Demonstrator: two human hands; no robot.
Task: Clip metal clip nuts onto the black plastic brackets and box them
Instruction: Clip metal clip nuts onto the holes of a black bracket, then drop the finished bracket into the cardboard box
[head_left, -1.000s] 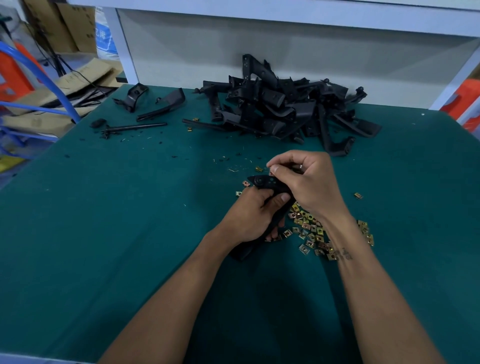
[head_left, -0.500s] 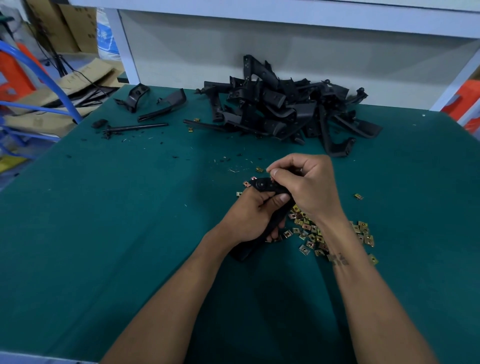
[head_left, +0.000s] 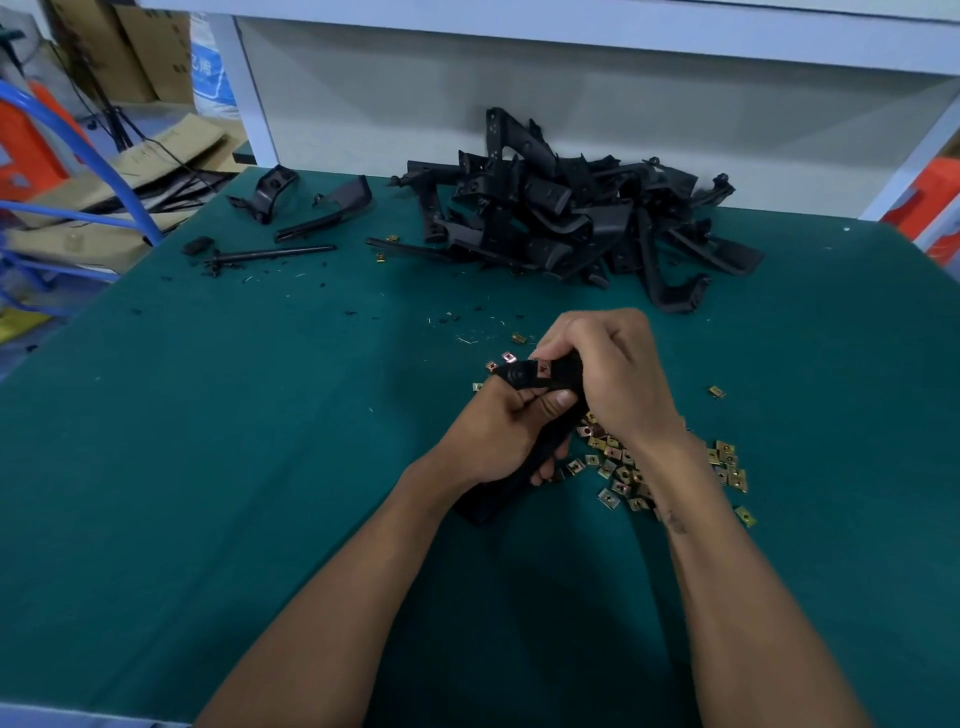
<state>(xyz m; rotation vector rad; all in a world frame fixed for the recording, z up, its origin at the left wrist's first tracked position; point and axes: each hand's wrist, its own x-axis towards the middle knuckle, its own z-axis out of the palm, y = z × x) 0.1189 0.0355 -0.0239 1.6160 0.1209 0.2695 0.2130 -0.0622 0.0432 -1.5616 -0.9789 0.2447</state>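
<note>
My left hand (head_left: 493, 436) grips a long black plastic bracket (head_left: 524, 376) around its middle, thumb laid over it; the bracket's lower end (head_left: 483, 501) rests on the mat. A copper-coloured clip nut (head_left: 543, 369) sits on the bracket's upper end. My right hand (head_left: 613, 379) curls over that upper end and holds it from the right. Under my right wrist lies a scatter of several brass-coloured clip nuts (head_left: 618, 467) on the green mat. A heap of black brackets (head_left: 566, 218) is piled at the table's far side.
Two loose brackets (head_left: 322, 208) and a black rod (head_left: 270, 254) lie far left on the green table (head_left: 208, 441). Stray nuts (head_left: 717, 391) sit to the right. A white shelf frame (head_left: 249, 93) rises behind; cardboard (head_left: 171, 150) and blue tubing (head_left: 104, 156) stand off the left edge.
My right hand's fingers have moved from pinching at the bracket's tip to curling over its upper end, and a clip nut now shows on the bracket. The left hand keeps its grip.
</note>
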